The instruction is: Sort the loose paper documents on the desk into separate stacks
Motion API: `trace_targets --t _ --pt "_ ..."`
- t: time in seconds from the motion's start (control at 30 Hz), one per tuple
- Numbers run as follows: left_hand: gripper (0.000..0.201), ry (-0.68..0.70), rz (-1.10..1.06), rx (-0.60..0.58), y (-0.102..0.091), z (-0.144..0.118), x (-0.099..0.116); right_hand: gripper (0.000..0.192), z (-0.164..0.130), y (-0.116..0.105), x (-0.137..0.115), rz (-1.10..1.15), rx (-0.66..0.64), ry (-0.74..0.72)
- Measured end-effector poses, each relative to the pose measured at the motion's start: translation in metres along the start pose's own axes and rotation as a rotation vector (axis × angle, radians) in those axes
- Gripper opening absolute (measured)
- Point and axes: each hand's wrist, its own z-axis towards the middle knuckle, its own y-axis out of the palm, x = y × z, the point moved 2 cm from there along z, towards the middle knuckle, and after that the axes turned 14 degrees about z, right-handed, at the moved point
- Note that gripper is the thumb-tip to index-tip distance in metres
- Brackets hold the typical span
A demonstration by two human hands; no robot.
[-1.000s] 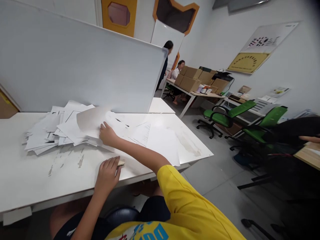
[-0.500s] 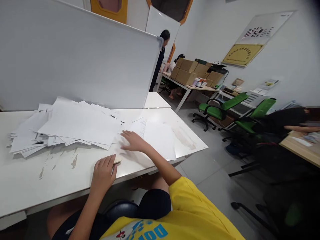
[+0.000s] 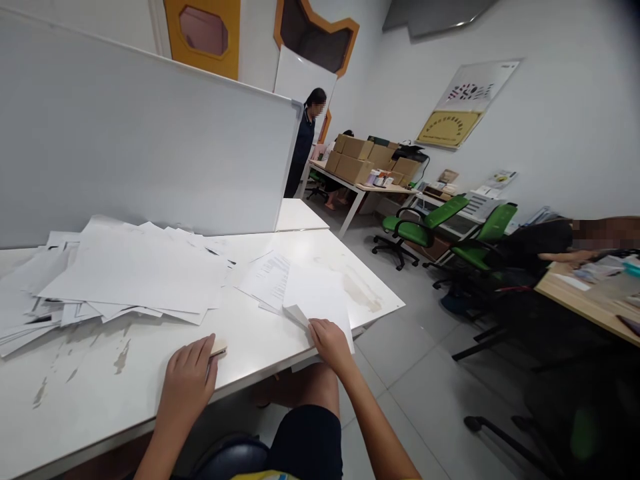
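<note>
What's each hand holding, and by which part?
The right hand holds a rectangular white paper sheet by its near edge, beside the upturned corner. The left hand covers a small beige object, one end protruding; grip unclear.

Wht. tabletop (image 3: pixel 250 343) is marked w/ stains (image 3: pixel 121 357); paper pile (image 3: pixel 135 267) heaped at L, few sheets (image 3: pixel 319 290) laid nr. R end.

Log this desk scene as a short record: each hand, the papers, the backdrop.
Left hand: closed around a small pale object on the white table
Right hand: pinching the near edge of a blank-looking sheet, one corner curled up
Printed paper: just left of that sheet
Loose pile: farther left
Backdrop: pale upright panel
</note>
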Motion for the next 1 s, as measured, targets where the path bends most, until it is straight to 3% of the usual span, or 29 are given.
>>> trace_targets --t 0.2,0.33,0.4,0.5,0.57,0.63,0.77,1.0 --pt "0.033 0.037 0.023 0.066 0.002 0.000 -0.002 0.045 0.011 -0.027 -0.020 0.196 0.537 -0.082" --pt "0.034 0.028 0.039 0.095 0.004 -0.001 -0.003 0.049 0.023 -0.051 -0.030 0.501 0.963 0.158" --pt "0.034 0.029 0.041 0.102 0.004 0.000 -0.003 0.049 0.034 -0.055 -0.029 0.768 1.038 0.297" --pt "0.033 0.032 0.028 0.093 0.002 0.001 -0.003 0.048 0.051 -0.046 -0.021 1.093 0.814 0.451" --pt "0.033 0.028 0.023 0.083 0.002 0.001 -0.003 0.049 0.054 -0.033 -0.012 1.104 0.586 0.545" --pt "0.034 0.023 0.022 0.074 0.003 0.000 -0.003 0.046 0.048 -0.020 -0.004 0.964 0.415 0.588" --pt "0.035 0.022 0.023 0.075 0.005 -0.002 -0.003 0.040 0.030 -0.003 0.003 0.561 0.256 0.579" --pt "0.036 0.007 0.022 0.029 0.001 -0.001 0.000 0.037 0.028 -0.016 0.004 -0.033 0.006 0.684"
